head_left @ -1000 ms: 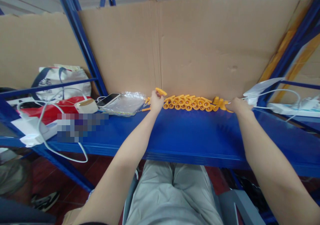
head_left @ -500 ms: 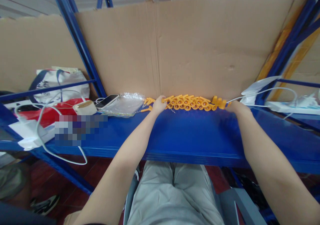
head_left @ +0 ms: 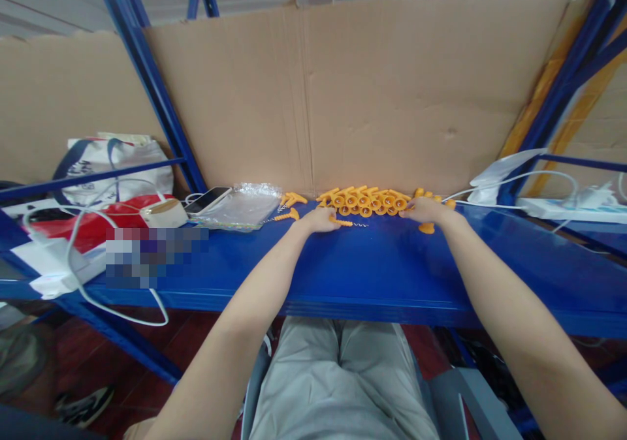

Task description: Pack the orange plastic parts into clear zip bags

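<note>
A tight row of orange plastic parts (head_left: pixel 367 202) lies on the blue shelf (head_left: pixel 372 264) against the cardboard backing. My left hand (head_left: pixel 319 219) rests on the shelf just in front of the row's left end, fingers closed on a ribbed orange pin (head_left: pixel 341 222). A thin spring (head_left: pixel 361 224) lies beside the pin's tip. My right hand (head_left: pixel 425 210) sits at the row's right end with its fingers curled, and an orange part (head_left: pixel 426 228) pokes out under it. A few loose orange pieces (head_left: pixel 290 200) lie to the left of the row.
A clear plastic bag (head_left: pixel 242 205), a phone (head_left: pixel 209 198) and a tape roll (head_left: pixel 164 211) lie on the shelf's left. White chargers and cables (head_left: pixel 53 264) trail further left, before a tote bag (head_left: pixel 115 162). A white power strip (head_left: pixel 563 210) sits right. Cardboard (head_left: pixel 372 87) closes the back.
Both hands have drawn back from the row toward me and closer together. The left hand earlier lifted an orange piece, then lowered; it now holds a ribbed pin on the shelf.
</note>
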Demonstrator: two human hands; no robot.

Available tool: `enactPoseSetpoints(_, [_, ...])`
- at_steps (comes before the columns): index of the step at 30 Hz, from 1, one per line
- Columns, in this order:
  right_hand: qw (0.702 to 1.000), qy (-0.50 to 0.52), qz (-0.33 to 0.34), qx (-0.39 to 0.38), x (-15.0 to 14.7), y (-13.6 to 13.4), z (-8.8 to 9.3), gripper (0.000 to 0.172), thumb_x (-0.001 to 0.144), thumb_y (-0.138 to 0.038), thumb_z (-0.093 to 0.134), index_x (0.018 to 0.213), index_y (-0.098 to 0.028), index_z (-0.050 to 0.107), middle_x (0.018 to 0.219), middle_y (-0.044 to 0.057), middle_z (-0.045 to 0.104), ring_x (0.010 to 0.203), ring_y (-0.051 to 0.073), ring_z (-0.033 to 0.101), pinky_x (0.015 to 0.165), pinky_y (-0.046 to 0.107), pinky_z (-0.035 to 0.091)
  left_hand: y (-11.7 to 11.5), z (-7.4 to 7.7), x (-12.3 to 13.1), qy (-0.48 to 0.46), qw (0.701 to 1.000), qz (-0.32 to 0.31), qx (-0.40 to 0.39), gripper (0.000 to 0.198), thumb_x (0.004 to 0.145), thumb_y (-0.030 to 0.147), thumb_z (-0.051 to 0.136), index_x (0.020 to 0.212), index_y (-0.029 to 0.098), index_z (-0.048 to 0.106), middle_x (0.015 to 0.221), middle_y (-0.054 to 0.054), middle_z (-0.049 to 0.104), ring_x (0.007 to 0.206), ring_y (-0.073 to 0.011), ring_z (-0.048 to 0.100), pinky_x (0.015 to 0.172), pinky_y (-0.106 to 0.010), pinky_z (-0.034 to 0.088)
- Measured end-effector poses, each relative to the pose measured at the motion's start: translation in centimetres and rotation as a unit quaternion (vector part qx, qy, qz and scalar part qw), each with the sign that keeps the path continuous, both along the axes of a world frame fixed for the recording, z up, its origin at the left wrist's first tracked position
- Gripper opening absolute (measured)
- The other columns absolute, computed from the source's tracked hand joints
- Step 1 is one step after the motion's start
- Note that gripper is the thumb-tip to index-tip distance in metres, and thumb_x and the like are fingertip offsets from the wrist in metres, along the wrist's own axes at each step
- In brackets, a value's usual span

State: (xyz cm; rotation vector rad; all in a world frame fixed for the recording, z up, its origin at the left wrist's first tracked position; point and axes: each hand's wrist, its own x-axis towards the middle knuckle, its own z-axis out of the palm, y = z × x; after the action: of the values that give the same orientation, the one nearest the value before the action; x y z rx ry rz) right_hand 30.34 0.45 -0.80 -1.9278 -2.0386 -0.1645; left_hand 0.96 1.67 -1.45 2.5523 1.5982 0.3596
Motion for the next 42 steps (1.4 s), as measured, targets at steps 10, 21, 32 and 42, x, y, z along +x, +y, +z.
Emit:
enactPoseSetpoints(10, [0.972, 0.191, 0.128, -0.045, -3.5, -1.4, 0.4, 0.047, 0.085, -0.016, 0.058, 0.132, -0.017, 0.055, 0.129, 0.012, 0.061, 0.111, 0.023, 0.062, 0.09, 0.036, 0.052, 0.0, 0.1, 0.0, -0.02, 1.0, -0.001, 0.002, 0.024, 0.075, 0.037, 0.061, 0.09, 0.019, 0.062, 0.081, -0.004, 0.071, 0.078, -0.0201, 0.067, 0.065, -0.026, 0.047])
enactPoseSetpoints(21, [0.987, 0.076, 0.119, -0.075, -5.6, -0.6, -2.3, 0.027, 0.08, -0.02, 0.064, 0.107, -0.013, 0.065, 0.103, 0.008, 0.072, 0.095, 0.021, 0.068, 0.083, 0.03, 0.052, -0.1, 0.0, 0.0, -0.078, 0.996, -0.029, 0.026, 0.029, 0.079, 0.033, 0.059, 0.103, 0.018, 0.059, 0.076, -0.003, 0.071, 0.076, -0.0199, 0.067, 0.068, -0.027, 0.046])
enactPoseSetpoints(32, [0.991, -0.129, 0.029, -0.021, -7.5, -3.2, -0.9, 0.053, 0.087, -0.022, 0.057, 0.136, -0.011, 0.044, 0.122, 0.019, 0.064, 0.113, 0.031, 0.061, 0.089, 0.038, 0.049, -0.1, -0.2, 0.2, -0.055, 0.996, -0.029, 0.059, 0.025, 0.079, 0.032, 0.06, 0.1, 0.019, 0.06, 0.081, -0.003, 0.071, 0.081, -0.02, 0.067, 0.069, -0.026, 0.047])
enactPoseSetpoints(42, [0.978, -0.193, 0.055, 0.061, -7.5, -3.8, -0.1, 0.032, 0.089, -0.018, 0.051, 0.118, -0.007, 0.061, 0.112, 0.021, 0.067, 0.113, 0.03, 0.058, 0.087, 0.037, 0.049, -0.2, -0.1, 0.2, -0.059, 0.993, -0.044, 0.094, 0.026, 0.081, 0.033, 0.059, 0.102, 0.018, 0.059, 0.079, -0.003, 0.07, 0.078, -0.0194, 0.066, 0.067, -0.026, 0.044])
